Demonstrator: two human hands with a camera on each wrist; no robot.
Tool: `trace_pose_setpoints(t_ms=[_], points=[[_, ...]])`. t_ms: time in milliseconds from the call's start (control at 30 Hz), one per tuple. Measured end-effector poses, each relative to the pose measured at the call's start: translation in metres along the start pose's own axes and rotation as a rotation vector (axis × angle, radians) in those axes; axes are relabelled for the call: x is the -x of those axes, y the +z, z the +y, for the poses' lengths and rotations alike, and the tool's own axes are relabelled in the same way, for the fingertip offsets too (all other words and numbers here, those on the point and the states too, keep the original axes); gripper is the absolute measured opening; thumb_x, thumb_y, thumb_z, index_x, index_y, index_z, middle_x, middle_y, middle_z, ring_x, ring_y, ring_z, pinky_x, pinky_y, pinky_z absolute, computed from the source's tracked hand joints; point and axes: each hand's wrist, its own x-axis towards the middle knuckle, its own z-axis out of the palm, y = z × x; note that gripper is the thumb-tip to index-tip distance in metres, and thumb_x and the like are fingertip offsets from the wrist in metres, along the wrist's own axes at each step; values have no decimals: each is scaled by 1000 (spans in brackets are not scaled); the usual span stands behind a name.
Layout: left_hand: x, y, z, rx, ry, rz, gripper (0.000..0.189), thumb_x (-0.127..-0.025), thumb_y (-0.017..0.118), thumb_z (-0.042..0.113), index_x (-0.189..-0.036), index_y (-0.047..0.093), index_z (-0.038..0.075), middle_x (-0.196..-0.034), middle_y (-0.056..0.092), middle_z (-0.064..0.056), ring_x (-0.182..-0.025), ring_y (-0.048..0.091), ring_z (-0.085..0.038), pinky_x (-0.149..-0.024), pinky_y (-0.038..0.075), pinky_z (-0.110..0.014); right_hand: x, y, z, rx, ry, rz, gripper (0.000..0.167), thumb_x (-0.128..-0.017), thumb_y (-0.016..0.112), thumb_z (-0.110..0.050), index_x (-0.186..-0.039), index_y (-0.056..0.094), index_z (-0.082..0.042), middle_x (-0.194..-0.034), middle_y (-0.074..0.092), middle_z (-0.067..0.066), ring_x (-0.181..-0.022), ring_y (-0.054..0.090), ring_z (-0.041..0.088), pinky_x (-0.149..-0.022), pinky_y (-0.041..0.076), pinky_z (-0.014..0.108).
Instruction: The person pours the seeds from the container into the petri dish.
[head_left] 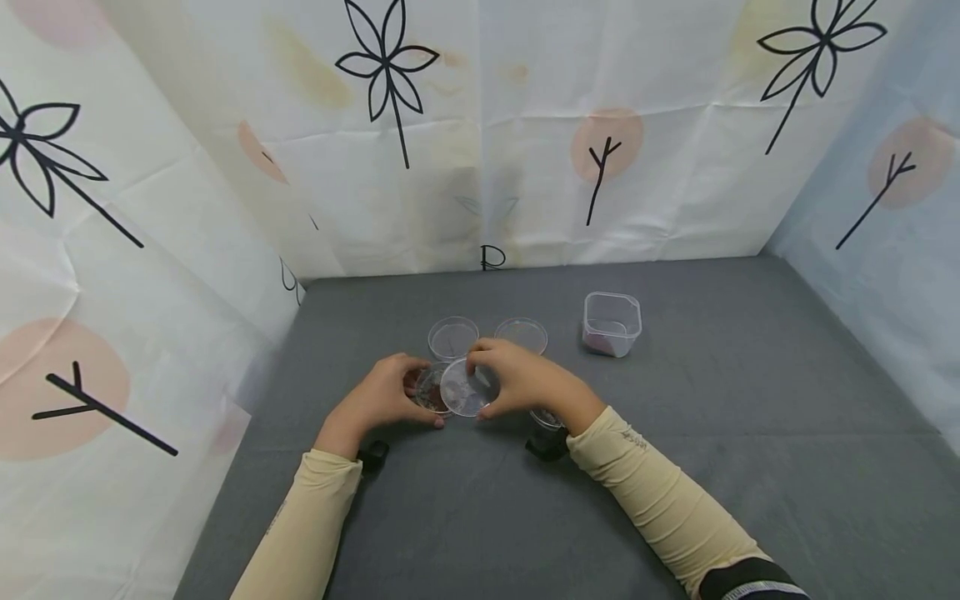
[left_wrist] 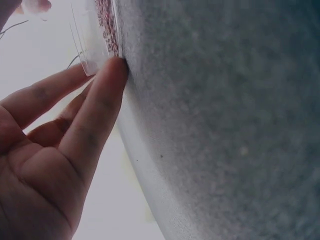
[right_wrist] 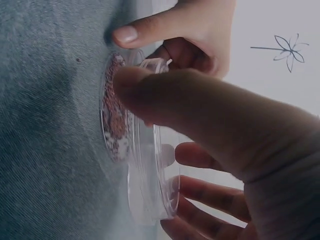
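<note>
On the grey tabletop, my left hand (head_left: 381,393) holds a clear petri dish (head_left: 430,388) between thumb and fingers. Reddish-brown grains, mixed with whitish bits, lie in this dish (right_wrist: 114,112) in the right wrist view. Just right of it, my right hand (head_left: 528,379) grips a clear round petri dish lid (head_left: 459,395), tilted against or close over the dish's right side. Whether the two touch I cannot tell. In the left wrist view, the left fingers (left_wrist: 102,100) sit at the dish's edge, with the grains (left_wrist: 106,25) visible through its wall.
Behind the hands stand two more clear petri dishes (head_left: 453,337) (head_left: 522,334). A square clear plastic box (head_left: 612,323) with something pinkish at its bottom is at the back right. Another round clear dish (head_left: 547,418) is partly hidden by my right wrist. Printed cloth walls (head_left: 540,192) enclose the table.
</note>
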Motion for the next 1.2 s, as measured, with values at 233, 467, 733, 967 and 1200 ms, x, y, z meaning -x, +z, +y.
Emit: trace_pose_setpoints(t_ms=[233,467,733,967,1200], points=[[-1,2,3,60,3,-37,94,-67,104,33,-146,62,1,-120,67,-10,-103,68,-20,-91,61,-38,-2,7,-2,57,-43,-3,51,-76,99,-30,-113,70,-10,-134,62,7,-122,60,25,-105,52,44],[-2,5,4,138,-3,-83,90,-70,103,27,-146,61,2,-122,68,-10,-107,69,-20,-94,61,-35,-3,12,-5,79,-30,-34,50,-81,95,-34,-118,71,-11,-142,61,11,-127,60,29,-105,53,46],[-1,4,4,139,5,-79,92,-68,104,24,-147,60,2,-122,67,-11,-108,69,-20,-95,61,-35,-5,16,-11,83,-35,-45,49,-85,92,-35,-123,71,-11,-148,59,14,-136,57,32,-110,51,49],[-1,4,4,144,8,-90,95,-68,104,25,-148,59,2,-124,67,-11,-109,69,-21,-95,61,-37,-6,20,-12,120,-43,-48,49,-87,91,-31,-127,71,-10,-153,56,19,-142,53,38,-115,48,50],[0,4,5,152,-3,-100,94,-69,103,24,-148,59,-1,-126,65,-13,-112,70,-23,-95,61,-36,-5,22,-14,124,-25,-82,46,-90,88,-30,-129,71,-11,-155,54,18,-144,52,37,-115,48,50]])
